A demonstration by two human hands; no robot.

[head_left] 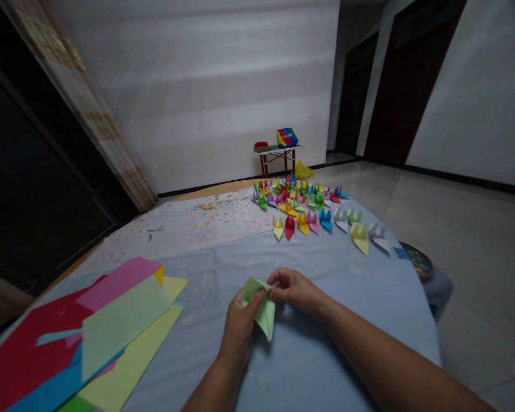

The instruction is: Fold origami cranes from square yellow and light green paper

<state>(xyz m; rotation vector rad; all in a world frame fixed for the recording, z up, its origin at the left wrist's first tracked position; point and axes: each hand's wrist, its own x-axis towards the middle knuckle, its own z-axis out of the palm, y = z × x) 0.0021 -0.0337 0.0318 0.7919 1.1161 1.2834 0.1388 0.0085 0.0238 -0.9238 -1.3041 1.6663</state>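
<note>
A partly folded piece of light green paper is held above the table near its front. My left hand grips it from the left, thumb pressed on its face. At its upper right edge, my right hand pinches the paper between thumb and fingertips. The folded piece has a long point hanging downward and creases along its length. Beyond my hands stands a row of folded paper cranes, among them a red crane and a yellow crane.
Coloured sheets lie on the left, with a pale green sheet and a red sheet. Many-coloured cranes crowd the far side of the cloth-covered table. Past the right edge is a grey stool; a small table stands by the wall.
</note>
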